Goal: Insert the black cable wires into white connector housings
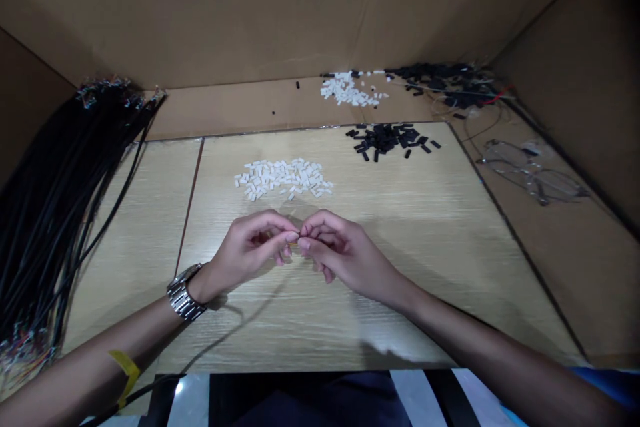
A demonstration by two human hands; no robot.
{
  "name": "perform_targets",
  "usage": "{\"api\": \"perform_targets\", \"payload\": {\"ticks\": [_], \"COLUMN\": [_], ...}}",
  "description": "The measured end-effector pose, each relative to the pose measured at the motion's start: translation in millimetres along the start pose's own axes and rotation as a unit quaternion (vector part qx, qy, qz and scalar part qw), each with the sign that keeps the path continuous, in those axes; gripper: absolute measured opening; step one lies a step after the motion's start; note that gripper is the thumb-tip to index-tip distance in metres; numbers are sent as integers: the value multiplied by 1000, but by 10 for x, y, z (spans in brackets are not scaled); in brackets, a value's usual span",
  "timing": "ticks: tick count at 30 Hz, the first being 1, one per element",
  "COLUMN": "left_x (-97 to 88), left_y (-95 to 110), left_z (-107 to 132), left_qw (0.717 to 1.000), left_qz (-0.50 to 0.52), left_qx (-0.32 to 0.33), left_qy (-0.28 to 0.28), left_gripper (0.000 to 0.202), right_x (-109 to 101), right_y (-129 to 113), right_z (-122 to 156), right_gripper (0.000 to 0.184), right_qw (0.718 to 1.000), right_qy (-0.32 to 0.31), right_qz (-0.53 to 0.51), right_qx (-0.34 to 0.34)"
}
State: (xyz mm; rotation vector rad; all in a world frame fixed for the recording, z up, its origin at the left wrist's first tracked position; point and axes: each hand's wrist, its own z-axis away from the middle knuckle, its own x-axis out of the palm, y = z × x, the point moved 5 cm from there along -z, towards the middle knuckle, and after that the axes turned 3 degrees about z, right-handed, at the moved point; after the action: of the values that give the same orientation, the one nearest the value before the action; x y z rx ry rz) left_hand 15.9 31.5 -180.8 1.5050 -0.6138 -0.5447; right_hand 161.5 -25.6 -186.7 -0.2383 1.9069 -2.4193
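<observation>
Single view, head-worn.
- Position: at the person's seat, above the table (450,227).
- Facing: forward and down.
- Range: near. Forearms enter from the lower corners; left hand (250,250) and right hand (343,252) meet at frame centre.
- Extent: cardboard wall (250,13) across the upper frame, cables (55,180) at left edge, glasses (535,177) at right.

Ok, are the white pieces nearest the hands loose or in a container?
Loose: the white pieces lie spread in a flat patch directly on the wooden board, with no tray or box around them.
</observation>
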Motion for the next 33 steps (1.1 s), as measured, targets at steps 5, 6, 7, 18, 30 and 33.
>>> {"api": "perform_targets", "payload": {"ticks": [5, 6, 7, 18, 30, 33], "left_x": [-2, -5, -9, -14, -55, -66], "left_y": [-13, -20, -28, -47, -5, -43], "left_z": [-16, -20, -23, -51, 17, 6], "left_qw": [999, 998, 997, 997, 993, 990], "left_qz": [38, 46, 51, 52, -15, 26], "left_qx": [-35, -45, -56, -65, -101, -124], "left_qy": [3, 2, 2, -6, -66, -65], "left_gripper": [13, 12, 12, 23, 14, 11], "right_x": [-21, -26, -30, 33, -108, -112], "right_y": [-13, -24, -37, -155, -172, -214], "right_z": [22, 27, 32, 48, 1, 12], "right_gripper": [16, 16, 16, 12, 7, 6], "right_qw": [999, 998, 998, 991, 983, 980], "right_qy": [33, 39, 44, -32, 17, 24], "right_qz": [17, 21, 25, 105, 144, 146], "right_qx": [-32, -40, -48, -76, -109, -136]}}
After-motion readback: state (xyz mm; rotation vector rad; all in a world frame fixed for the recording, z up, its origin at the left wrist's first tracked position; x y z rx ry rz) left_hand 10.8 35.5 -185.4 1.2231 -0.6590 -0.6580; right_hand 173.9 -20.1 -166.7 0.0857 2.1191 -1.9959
